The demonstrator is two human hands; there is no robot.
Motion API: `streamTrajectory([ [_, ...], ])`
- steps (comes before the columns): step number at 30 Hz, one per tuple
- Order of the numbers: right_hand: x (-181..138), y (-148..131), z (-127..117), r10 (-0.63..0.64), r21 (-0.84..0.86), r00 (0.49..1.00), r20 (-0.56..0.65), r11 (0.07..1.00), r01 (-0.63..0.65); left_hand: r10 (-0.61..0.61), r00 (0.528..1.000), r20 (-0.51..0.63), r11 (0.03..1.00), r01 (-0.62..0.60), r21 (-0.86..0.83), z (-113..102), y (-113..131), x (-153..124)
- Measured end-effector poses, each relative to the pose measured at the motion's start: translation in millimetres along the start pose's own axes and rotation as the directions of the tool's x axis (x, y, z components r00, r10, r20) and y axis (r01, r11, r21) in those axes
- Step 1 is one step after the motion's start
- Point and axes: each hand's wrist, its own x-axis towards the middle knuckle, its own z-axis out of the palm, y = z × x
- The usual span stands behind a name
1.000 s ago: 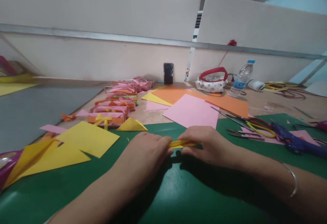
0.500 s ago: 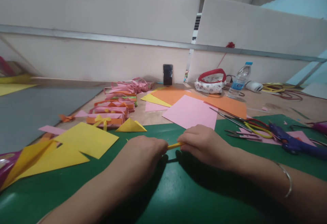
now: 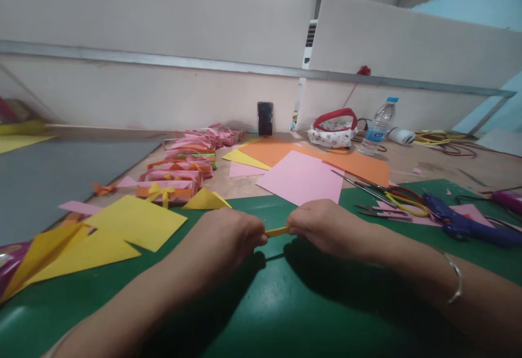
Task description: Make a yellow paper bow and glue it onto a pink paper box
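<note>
A narrow yellow paper strip (image 3: 277, 232) stretches between my two hands, just above the green mat (image 3: 261, 314). My left hand (image 3: 228, 238) pinches its left end, and my right hand (image 3: 320, 226) grips the right end; both ends are hidden by the fingers. Beyond my left hand lies a folded yellow paper piece (image 3: 204, 200). Square yellow sheets (image 3: 138, 219) rest on the mat to the left. A pink sheet (image 3: 302, 176) lies past my right hand, partly over orange paper (image 3: 265, 151).
Folded pink and orange paper pieces (image 3: 171, 189) stand in a row at left centre. On the right lie scissors (image 3: 402, 203), thread snips (image 3: 379, 211) and a blue glue gun (image 3: 457, 219). Behind are a phone (image 3: 265, 118), a pouch (image 3: 332, 132) and a water bottle (image 3: 379, 129).
My hands have risen slightly off the mat with the strip, and more of it shows between them. The whole view has shifted a little.
</note>
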Motion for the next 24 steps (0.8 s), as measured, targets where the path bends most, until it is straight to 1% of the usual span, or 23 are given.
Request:
streamTrajectory([
  [4, 1, 4, -13, 0.024, 0.186, 0.994, 0.111, 0.982, -0.044, 0.005, 0.997, 0.077, 0.983, 0.009, -0.181, -2, -12, -1],
  [6, 1, 7, -15, 0.063, 0.304, 0.984, 0.166, 0.946, -0.112, -0.010, 0.994, 0.108, 0.967, 0.038, -0.252, -4, -17, -1],
  [7, 2, 10, -16, 0.115, 0.368, 0.974, 0.194, 0.912, -0.181, -0.021, 0.993, 0.118, 0.959, 0.054, -0.279, -6, -18, -2],
  [9, 3, 16, -16, 0.229, 0.482, 0.940, 0.253, 0.812, -0.328, -0.043, 0.991, 0.130, 0.944, 0.083, -0.320, -12, -21, -2],
  [10, 3, 18, -16, 0.271, 0.524, 0.923, 0.274, 0.762, -0.379, -0.052, 0.990, 0.133, 0.937, 0.094, -0.336, -14, -22, -2],
  [11, 4, 21, -16, 0.291, 0.554, 0.914, 0.283, 0.728, -0.404, -0.058, 0.989, 0.136, 0.931, 0.103, -0.350, -17, -22, -2],
  [13, 5, 25, -16, 0.254, 0.585, 0.926, 0.280, 0.719, -0.374, -0.066, 0.988, 0.142, 0.921, 0.115, -0.373, -20, -23, -1],
  [16, 4, 29, -18, 0.158, 0.576, 0.954, 0.256, 0.768, -0.281, -0.081, 0.988, 0.133, 0.910, 0.127, -0.393, -21, -25, -3],
  [18, 2, 34, -20, 0.137, 0.557, 0.957, 0.255, 0.789, -0.261, -0.107, 0.988, 0.111, 0.908, 0.142, -0.395, -23, -30, -5],
  [19, 2, 38, -21, 0.156, 0.543, 0.954, 0.256, 0.793, -0.276, -0.131, 0.987, 0.088, 0.908, 0.155, -0.390, -24, -34, -7],
  [21, 1, 47, -22, 0.260, 0.513, 0.936, 0.236, 0.785, -0.347, -0.208, 0.978, 0.010, 0.906, 0.196, -0.374, -30, -44, -9],
  [23, 1, 57, -24, 0.396, 0.522, 0.906, 0.153, 0.746, -0.414, -0.300, 0.950, -0.088, 0.888, 0.245, -0.390, -34, -51, -10],
  [24, 1, 60, -24, 0.447, 0.558, 0.889, 0.100, 0.715, -0.422, -0.344, 0.929, -0.132, 0.869, 0.262, -0.420, -35, -52, -9],
])
